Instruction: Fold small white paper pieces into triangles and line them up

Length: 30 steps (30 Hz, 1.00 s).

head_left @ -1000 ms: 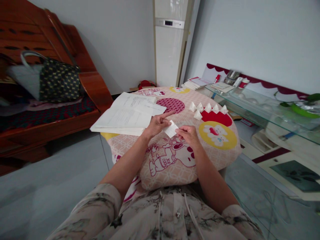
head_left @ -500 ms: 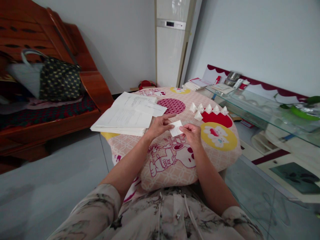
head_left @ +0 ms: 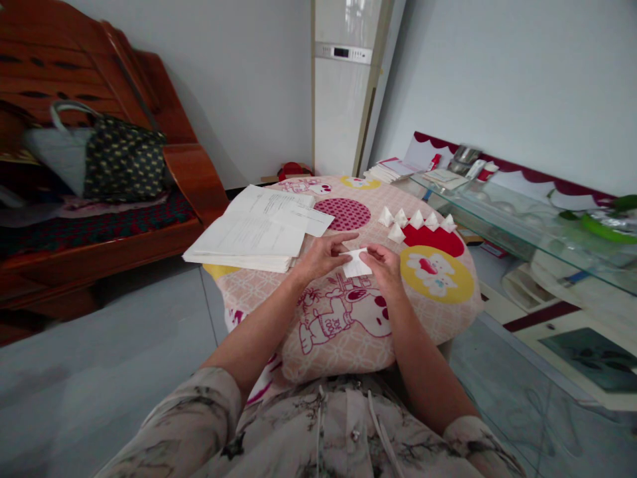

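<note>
Between my two hands is a small white folded piece of paper (head_left: pixel 356 265), held just above the patterned tablecloth. My left hand (head_left: pixel 323 256) pinches its left edge between thumb and fingers, with the index finger stretched out over it. On the other side, my right hand (head_left: pixel 385 264) grips the paper's right edge, thumb on top. Left of my hands lies a thick stack of white printed sheets (head_left: pixel 243 232), with a loose slip of paper (head_left: pixel 318 224) at its right side. Several small folded paper pyramids (head_left: pixel 417 220) stand in a row beyond my right hand.
A round table with a pink cartoon tablecloth (head_left: pixel 343 355) carries everything. To the right, a glass-topped stand (head_left: pixel 517 232) holds papers, a metal container and a red cup (head_left: pixel 486 172). A wooden bench (head_left: pixel 192 176) with bags (head_left: pixel 124 159) stands at left, and a tall white air conditioner (head_left: pixel 341 106) behind.
The folded paper has turned slightly and shifted a little to the right and down in my fingers. My left index finger is stretched out more. The view has shifted slightly.
</note>
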{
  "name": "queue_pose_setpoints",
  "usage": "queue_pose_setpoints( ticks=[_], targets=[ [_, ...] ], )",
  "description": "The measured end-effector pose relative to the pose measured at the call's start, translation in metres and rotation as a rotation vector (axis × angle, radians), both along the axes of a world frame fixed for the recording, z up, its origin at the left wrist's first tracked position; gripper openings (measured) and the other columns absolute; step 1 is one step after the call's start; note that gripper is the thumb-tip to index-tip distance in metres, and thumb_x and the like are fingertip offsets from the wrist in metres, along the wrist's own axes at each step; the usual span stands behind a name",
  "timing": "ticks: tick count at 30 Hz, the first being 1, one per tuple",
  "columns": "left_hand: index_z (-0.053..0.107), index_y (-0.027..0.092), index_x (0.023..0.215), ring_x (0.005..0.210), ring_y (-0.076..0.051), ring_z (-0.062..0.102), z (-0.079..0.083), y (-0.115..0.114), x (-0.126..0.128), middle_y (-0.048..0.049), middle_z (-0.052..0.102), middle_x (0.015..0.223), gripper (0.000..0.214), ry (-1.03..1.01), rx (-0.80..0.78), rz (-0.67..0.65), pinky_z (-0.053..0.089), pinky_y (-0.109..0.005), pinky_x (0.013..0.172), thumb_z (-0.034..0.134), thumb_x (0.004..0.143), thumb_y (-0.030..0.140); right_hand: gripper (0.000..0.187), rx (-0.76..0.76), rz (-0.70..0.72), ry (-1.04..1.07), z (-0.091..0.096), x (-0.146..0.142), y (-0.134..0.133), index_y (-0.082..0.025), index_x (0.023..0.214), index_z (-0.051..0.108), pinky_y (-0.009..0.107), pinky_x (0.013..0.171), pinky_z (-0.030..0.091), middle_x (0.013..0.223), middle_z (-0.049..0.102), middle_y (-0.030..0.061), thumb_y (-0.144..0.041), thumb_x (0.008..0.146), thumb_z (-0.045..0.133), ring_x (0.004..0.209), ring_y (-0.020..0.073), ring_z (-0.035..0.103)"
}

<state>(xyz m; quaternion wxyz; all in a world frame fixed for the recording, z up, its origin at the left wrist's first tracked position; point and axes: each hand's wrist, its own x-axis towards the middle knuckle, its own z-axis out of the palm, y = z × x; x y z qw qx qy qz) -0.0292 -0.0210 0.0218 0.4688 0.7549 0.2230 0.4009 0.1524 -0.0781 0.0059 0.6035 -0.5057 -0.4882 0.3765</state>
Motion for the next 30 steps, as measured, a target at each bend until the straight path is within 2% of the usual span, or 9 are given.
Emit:
queue_pose_setpoints(
  ticks=[5,9,12,16,19,22,26,30],
  targets=[
    [0.066,0.011,0.129,0.052,-0.006,0.043,-0.001,0.001,0.0,0.0047,0.058,0.062,0.051,0.012,-0.018,0.034,0.032,-0.02,0.051,0.075,0.08,0.022,0.026,0.02,-0.076,-0.03,-0.003,0.003,0.0,-0.021,0.066,0.067,0.026,0.052,0.04,0.057,0.053,-0.0038,-0.044,0.067,0.076,0.054,0.0129,0.046],
    [0.072,0.011,0.095,0.055,-0.008,0.052,-0.008,0.008,0.001,0.0019,0.06,0.063,0.029,0.003,-0.091,0.014,0.038,-0.02,0.053,0.079,0.078,0.034,0.027,0.055,-0.142,-0.027,-0.004,0.004,0.001,-0.021,0.062,0.064,0.027,0.054,0.04,0.057,0.049,-0.0039,-0.045,0.069,0.074,0.056,0.0129,0.044],
    [0.068,0.012,0.076,0.058,-0.01,0.056,-0.011,0.011,0.001,-0.0013,0.063,0.064,0.035,0.007,-0.117,0.013,0.042,-0.021,0.055,0.077,0.08,0.045,0.027,0.064,-0.145,-0.025,-0.003,0.004,0.001,-0.021,0.062,0.063,0.027,0.054,0.039,0.057,0.048,-0.0037,-0.045,0.07,0.073,0.056,0.0128,0.043],
    [0.064,0.012,0.064,0.054,-0.008,0.051,-0.008,0.008,0.004,-0.0006,0.059,0.057,0.044,-0.052,-0.16,0.029,0.041,-0.021,0.054,0.077,0.08,0.051,0.026,0.066,-0.139,0.037,-0.004,0.003,0.001,-0.021,0.062,0.063,0.026,0.054,0.039,0.057,0.049,-0.0044,-0.042,0.067,0.077,0.056,0.0118,0.042],
    [0.062,0.013,0.06,0.052,-0.008,0.05,-0.005,0.005,0.006,0.0006,0.057,0.054,0.045,-0.099,-0.199,0.047,0.042,-0.021,0.054,0.077,0.079,0.051,0.026,0.041,-0.147,0.075,-0.004,0.0,0.003,-0.021,0.062,0.063,0.026,0.053,0.039,0.057,0.049,-0.0045,-0.043,0.065,0.076,0.056,0.0115,0.042],
    [0.063,0.013,0.065,0.051,-0.009,0.055,-0.005,0.004,0.008,-0.0003,0.061,0.056,0.045,-0.102,-0.263,0.024,0.045,-0.021,0.054,0.076,0.081,0.053,0.029,0.017,-0.159,0.066,-0.005,-0.002,0.004,-0.021,0.063,0.06,0.027,0.053,0.041,0.059,0.051,-0.0035,-0.047,0.067,0.073,0.056,0.0123,0.044],
    [0.061,0.013,0.065,0.048,-0.01,0.059,-0.007,0.004,0.009,-0.0015,0.065,0.055,0.043,0.005,-0.346,-0.058,0.046,-0.02,0.05,0.082,0.076,0.049,0.033,0.02,-0.208,0.023,-0.007,-0.001,0.006,-0.022,0.063,0.055,0.027,0.052,0.042,0.058,0.047,-0.0037,-0.052,0.069,0.069,0.054,0.0126,0.044],
    [0.058,0.013,0.061,0.044,-0.01,0.059,-0.006,0.003,0.011,-0.0016,0.064,0.052,0.044,0.054,-0.363,-0.075,0.045,-0.019,0.046,0.081,0.078,0.046,0.032,0.018,-0.242,0.078,-0.011,0.0,0.008,-0.022,0.063,0.055,0.026,0.05,0.042,0.058,0.049,-0.0036,-0.05,0.067,0.071,0.053,0.0121,0.045]
  ],
)
